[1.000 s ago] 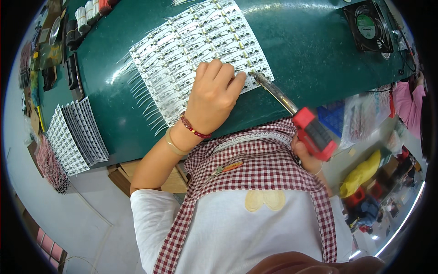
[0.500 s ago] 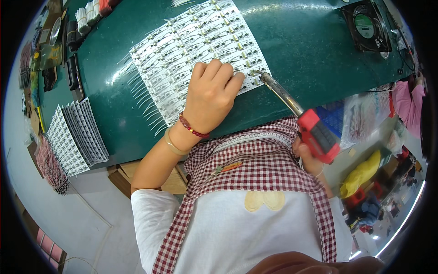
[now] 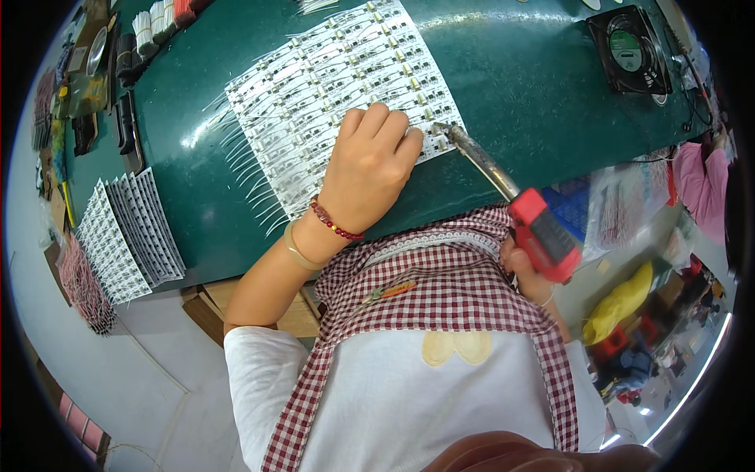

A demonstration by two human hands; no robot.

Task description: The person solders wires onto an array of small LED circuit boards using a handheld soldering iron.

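A white panel of small circuit boards (image 3: 311, 90) lies on the green table (image 3: 519, 94), thin white wires fringing its left edge. Over the panel's near part rests my left hand (image 3: 370, 161), fingers curled together; anything they pinch is hidden beneath them. My right hand (image 3: 528, 271), partly behind the tool, grips a soldering iron (image 3: 543, 236) with a red and black handle. Its metal shaft points up and left, and the tip meets the panel near its right corner, just right of my left fingertips.
A black fan (image 3: 627, 51) stands at the far right. Stacked circuit panels (image 3: 130, 240) stand at the left table edge beside a bundle of reddish wires (image 3: 85, 287). Farther back lie wire bundles (image 3: 161, 23) and a dark-handled tool (image 3: 126, 126). A yellow bag (image 3: 621, 303) is at right.
My left hand has shifted slightly to the right across the panel. The soldering iron has moved a little left, its tip staying near the panel's right corner.
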